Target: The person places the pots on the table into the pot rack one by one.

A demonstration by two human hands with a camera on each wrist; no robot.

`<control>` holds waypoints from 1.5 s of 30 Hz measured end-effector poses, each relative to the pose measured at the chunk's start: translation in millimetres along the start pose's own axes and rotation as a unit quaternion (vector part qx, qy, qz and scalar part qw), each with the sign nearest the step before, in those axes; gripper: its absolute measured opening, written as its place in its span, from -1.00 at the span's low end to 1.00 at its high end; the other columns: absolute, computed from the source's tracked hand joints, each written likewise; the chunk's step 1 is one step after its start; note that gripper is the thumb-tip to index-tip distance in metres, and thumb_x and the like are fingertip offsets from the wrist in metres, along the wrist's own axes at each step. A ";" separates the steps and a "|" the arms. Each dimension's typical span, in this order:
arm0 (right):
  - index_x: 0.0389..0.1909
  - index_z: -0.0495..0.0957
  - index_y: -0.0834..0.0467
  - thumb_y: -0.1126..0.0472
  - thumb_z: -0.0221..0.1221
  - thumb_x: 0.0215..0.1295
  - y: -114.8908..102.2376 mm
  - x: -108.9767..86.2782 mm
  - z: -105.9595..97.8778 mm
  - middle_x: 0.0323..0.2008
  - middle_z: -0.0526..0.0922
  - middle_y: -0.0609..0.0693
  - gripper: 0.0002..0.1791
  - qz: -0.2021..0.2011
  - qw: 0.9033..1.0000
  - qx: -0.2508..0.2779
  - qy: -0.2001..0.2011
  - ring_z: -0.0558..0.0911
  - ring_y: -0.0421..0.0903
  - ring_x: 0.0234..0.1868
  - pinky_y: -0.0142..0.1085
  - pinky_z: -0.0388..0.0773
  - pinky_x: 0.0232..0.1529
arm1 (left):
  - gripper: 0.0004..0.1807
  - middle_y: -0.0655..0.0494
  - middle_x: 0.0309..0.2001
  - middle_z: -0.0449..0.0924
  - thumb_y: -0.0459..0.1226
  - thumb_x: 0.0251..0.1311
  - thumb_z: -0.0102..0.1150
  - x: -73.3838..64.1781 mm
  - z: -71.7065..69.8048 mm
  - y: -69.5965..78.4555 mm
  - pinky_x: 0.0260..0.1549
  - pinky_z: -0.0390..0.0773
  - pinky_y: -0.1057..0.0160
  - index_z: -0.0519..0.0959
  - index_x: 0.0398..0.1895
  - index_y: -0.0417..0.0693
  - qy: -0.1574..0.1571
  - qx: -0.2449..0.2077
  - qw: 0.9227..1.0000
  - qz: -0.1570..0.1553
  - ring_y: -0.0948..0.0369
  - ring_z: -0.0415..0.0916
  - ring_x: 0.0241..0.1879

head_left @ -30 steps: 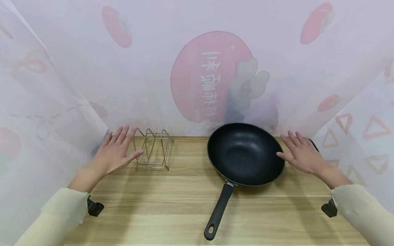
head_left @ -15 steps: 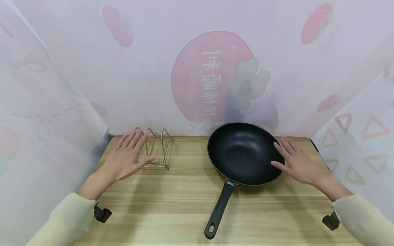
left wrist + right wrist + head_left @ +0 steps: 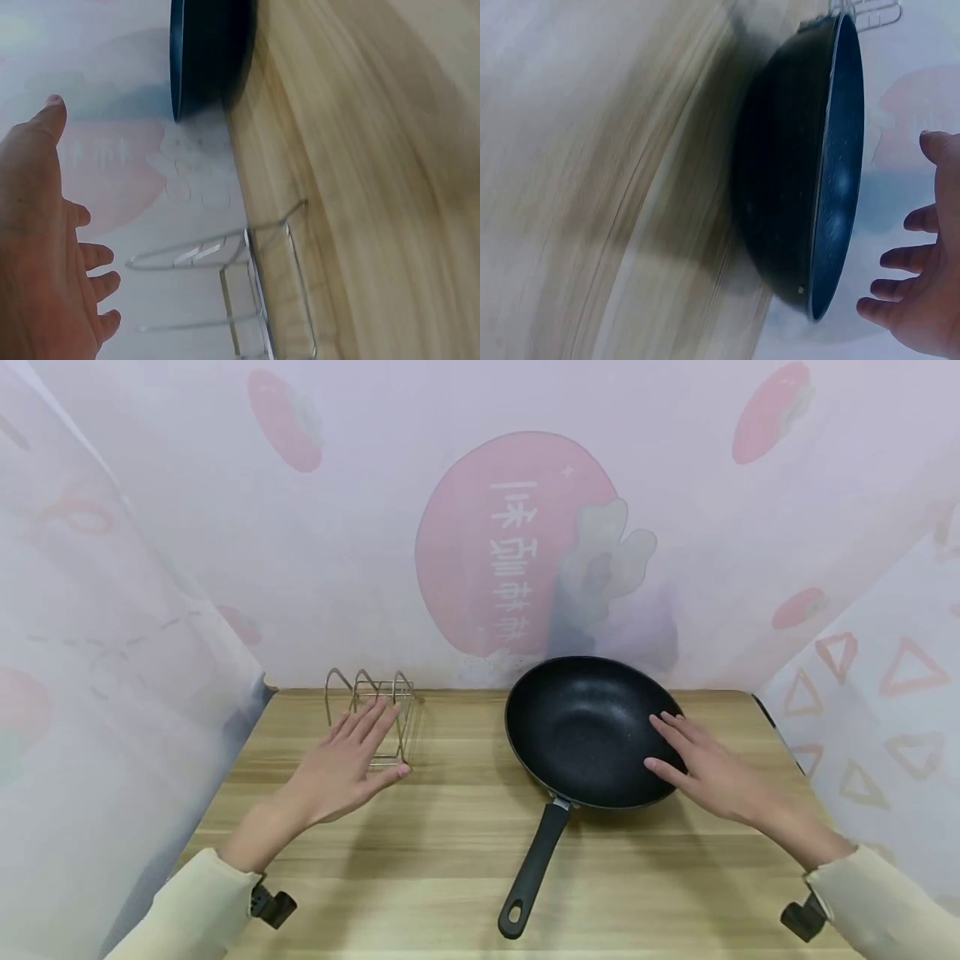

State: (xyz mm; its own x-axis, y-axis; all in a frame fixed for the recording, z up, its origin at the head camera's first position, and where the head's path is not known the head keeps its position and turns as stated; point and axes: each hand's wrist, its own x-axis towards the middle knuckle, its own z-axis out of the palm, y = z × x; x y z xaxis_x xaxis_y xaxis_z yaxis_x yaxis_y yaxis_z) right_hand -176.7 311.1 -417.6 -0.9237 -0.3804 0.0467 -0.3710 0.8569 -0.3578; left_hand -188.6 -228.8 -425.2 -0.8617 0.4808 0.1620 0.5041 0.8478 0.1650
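Note:
A black frying pan (image 3: 585,735) stands on the wooden table, its dark handle (image 3: 532,872) pointing toward the front. In the head view my right hand (image 3: 708,770) overlaps the pan's right rim; the right wrist view shows it apart from the pan (image 3: 787,165), fingers extended and holding nothing. To the left is a gold-coloured wire rack (image 3: 402,727). My left hand (image 3: 341,777) hovers in front of it with fingers spread, hiding part of the wires. In the left wrist view a gap separates that hand (image 3: 45,225) from the rack (image 3: 255,300).
Behind the table (image 3: 457,860) rises a pale wall (image 3: 360,543) printed with pink fruit shapes. Side panels close it in at left (image 3: 112,693) and right (image 3: 885,727). Bare wood lies between rack and pan and along the front.
My left hand has moved right and nearer, from the rack's left side to its front. The right hand has shifted a little left, over the pan's rim. Pan and rack stay put.

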 end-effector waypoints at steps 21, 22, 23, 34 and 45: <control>0.56 0.30 0.29 0.02 0.25 0.56 -42.5 -8.6 7.6 0.43 0.50 0.27 -0.27 -0.003 0.972 0.235 -0.028 0.57 0.24 0.37 -0.16 0.66 0.24 | -0.03 -0.13 0.69 -0.01 0.19 0.48 0.17 -5.9 15.3 75.5 0.54 0.05 -0.39 -0.01 0.73 -0.02 -0.074 -0.325 0.941 -0.053 -0.22 -0.01 0.64; 0.56 0.30 0.30 0.03 0.26 0.55 -43.6 -8.8 8.5 0.41 0.53 0.27 -0.27 0.003 0.968 0.247 -0.034 0.59 0.23 0.35 -0.25 0.67 0.20 | -0.03 -0.14 0.69 0.00 0.18 0.48 0.18 -6.1 15.5 79.0 0.54 0.05 -0.39 -0.01 0.73 -0.03 -0.078 -0.337 0.937 -0.055 -0.22 0.00 0.63; 0.55 0.30 0.31 0.04 0.27 0.54 -44.5 -8.7 9.5 0.39 0.54 0.28 -0.27 0.008 0.963 0.265 -0.041 0.60 0.23 0.34 -0.33 0.66 0.17 | -0.03 -0.16 0.68 0.02 0.17 0.48 0.18 -6.5 15.8 82.3 0.53 0.07 -0.41 0.00 0.73 -0.04 -0.080 -0.347 0.933 -0.055 -0.23 0.01 0.63; 0.61 0.15 0.35 0.12 0.28 0.53 -56.6 -16.3 13.6 0.40 0.49 0.37 -0.18 0.041 0.892 0.429 -0.136 0.71 0.03 0.20 -0.29 0.70 0.15 | -0.04 -0.23 0.62 0.15 0.06 0.49 0.25 -10.1 27.3 111.3 0.46 0.35 -0.26 0.00 0.71 -0.14 -0.138 -0.500 0.851 -0.079 -0.22 0.20 0.57; 0.57 0.11 0.49 0.20 0.21 0.57 -67.8 -27.9 29.2 0.38 0.51 0.38 -0.23 0.045 0.831 0.516 -0.202 0.60 0.14 0.36 -0.06 0.68 0.24 | -0.11 -0.25 0.61 0.17 -0.03 0.51 0.24 -15.6 43.7 126.4 0.43 0.45 -0.16 0.03 0.70 -0.16 -0.194 -0.609 0.764 -0.089 -0.17 0.26 0.55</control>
State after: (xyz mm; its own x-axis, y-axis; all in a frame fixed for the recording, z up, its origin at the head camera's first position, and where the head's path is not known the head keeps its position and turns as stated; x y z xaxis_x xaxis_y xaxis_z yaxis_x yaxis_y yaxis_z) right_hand -123.0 253.5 -421.9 -0.7578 -0.5956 -0.2665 0.1704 0.2136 -0.9619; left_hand -114.0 -119.3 -449.4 -0.7557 0.6132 -0.2299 -0.1461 0.1842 0.9720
